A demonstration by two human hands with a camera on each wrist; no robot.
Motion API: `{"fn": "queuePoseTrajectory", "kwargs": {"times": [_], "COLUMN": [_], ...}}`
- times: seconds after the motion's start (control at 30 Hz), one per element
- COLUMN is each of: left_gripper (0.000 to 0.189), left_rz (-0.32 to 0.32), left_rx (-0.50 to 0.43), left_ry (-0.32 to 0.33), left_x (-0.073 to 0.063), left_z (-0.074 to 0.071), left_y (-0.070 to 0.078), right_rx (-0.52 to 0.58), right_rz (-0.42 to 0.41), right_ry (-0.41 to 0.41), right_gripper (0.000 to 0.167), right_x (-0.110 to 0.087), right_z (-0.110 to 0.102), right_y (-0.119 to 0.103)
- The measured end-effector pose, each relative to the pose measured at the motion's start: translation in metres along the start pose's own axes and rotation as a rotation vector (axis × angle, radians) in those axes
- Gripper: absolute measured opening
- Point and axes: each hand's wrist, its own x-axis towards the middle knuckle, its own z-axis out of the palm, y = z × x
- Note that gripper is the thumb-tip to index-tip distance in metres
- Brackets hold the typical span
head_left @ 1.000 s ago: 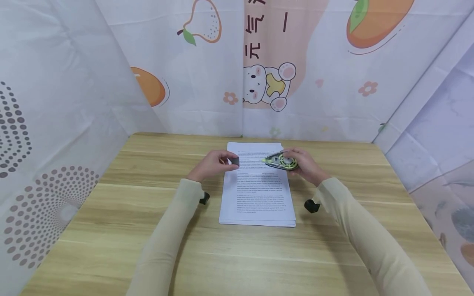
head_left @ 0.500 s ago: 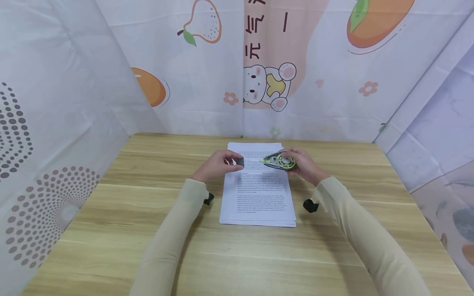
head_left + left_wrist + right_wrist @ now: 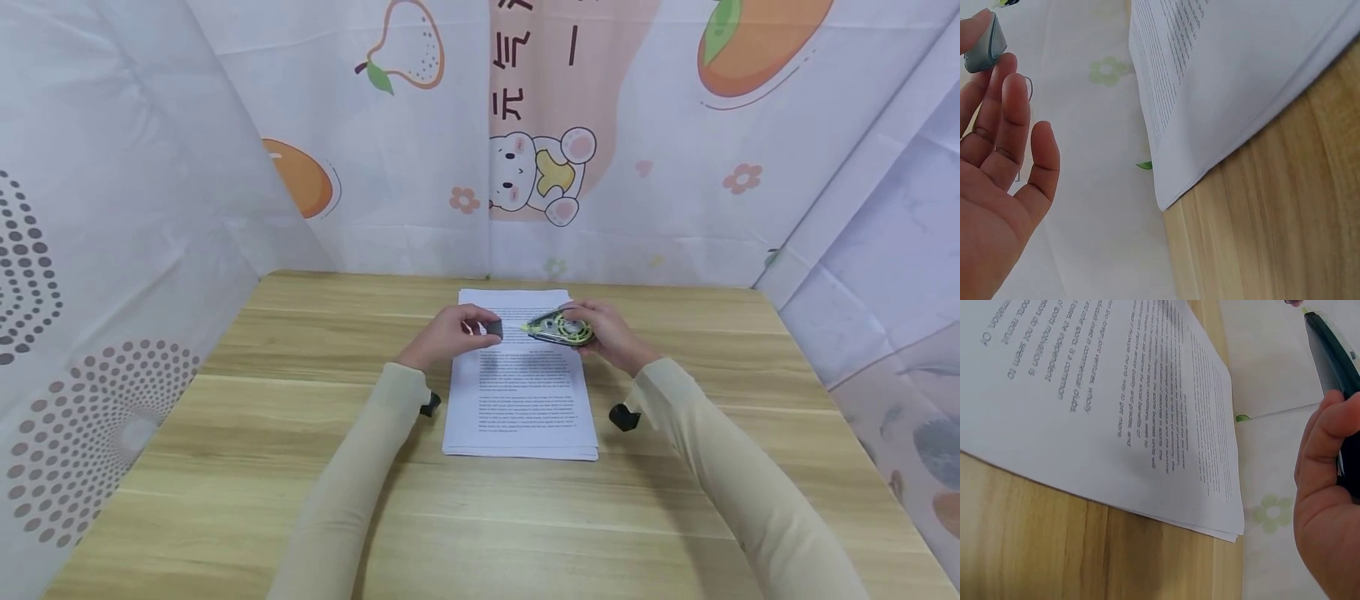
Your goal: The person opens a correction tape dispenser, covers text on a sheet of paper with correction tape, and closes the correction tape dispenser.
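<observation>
My left hand [image 3: 446, 335] pinches a small dark grey cap [image 3: 494, 328] between thumb and fingertips, above the upper part of the printed sheets. In the left wrist view the cap [image 3: 988, 47] looks grey-green and wedge-shaped, and the other fingers are half bent. A correction tape [image 3: 564, 328] with a clear body and yellow-green wheels is gripped by my right hand [image 3: 609, 335]. Its yellow tip points left toward the cap, a short gap apart. The right wrist view catches only the dark edge of the correction tape [image 3: 1332, 353]; the fingers hide the rest.
A stack of printed paper [image 3: 525, 408] lies on the wooden table [image 3: 480, 525] beneath both hands. Behind the table's far edge hangs a patterned white curtain [image 3: 420, 167], with more curtain at both sides. Dark wrist devices [image 3: 624, 417] sit under the sleeves.
My left hand has moved right with the cap, toward the correction tape. My right hand has shifted slightly left, so the gap between the two has narrowed. The paper has stayed put.
</observation>
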Motion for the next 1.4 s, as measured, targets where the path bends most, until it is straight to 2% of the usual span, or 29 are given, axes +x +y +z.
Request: {"fn": "queuePoseTrajectory", "kwargs": {"times": [0.2, 0.73, 1.0, 1.4], "left_gripper": [0.034, 0.037, 0.036, 0.034], "left_rz": [-0.01, -0.022, 0.006, 0.038], "left_rx": [0.002, 0.01, 0.011, 0.007], "left_ry": [-0.005, -0.026, -0.023, -0.015], "left_x": [0.0, 0.002, 0.004, 0.005], "left_z": [0.003, 0.007, 0.009, 0.011], "left_y": [0.003, 0.008, 0.007, 0.009], "right_rx": [0.013, 0.014, 0.0, 0.019], "right_rz": [-0.03, -0.025, -0.019, -0.045], "right_ry": [-0.008, -0.039, -0.046, -0.038], "right_gripper": [0.037, 0.038, 0.04, 0.022], "right_x": [0.0, 0.004, 0.005, 0.006], "right_z": [0.006, 0.017, 0.02, 0.021], "right_y": [-0.001, -0.003, -0.004, -0.002]}}
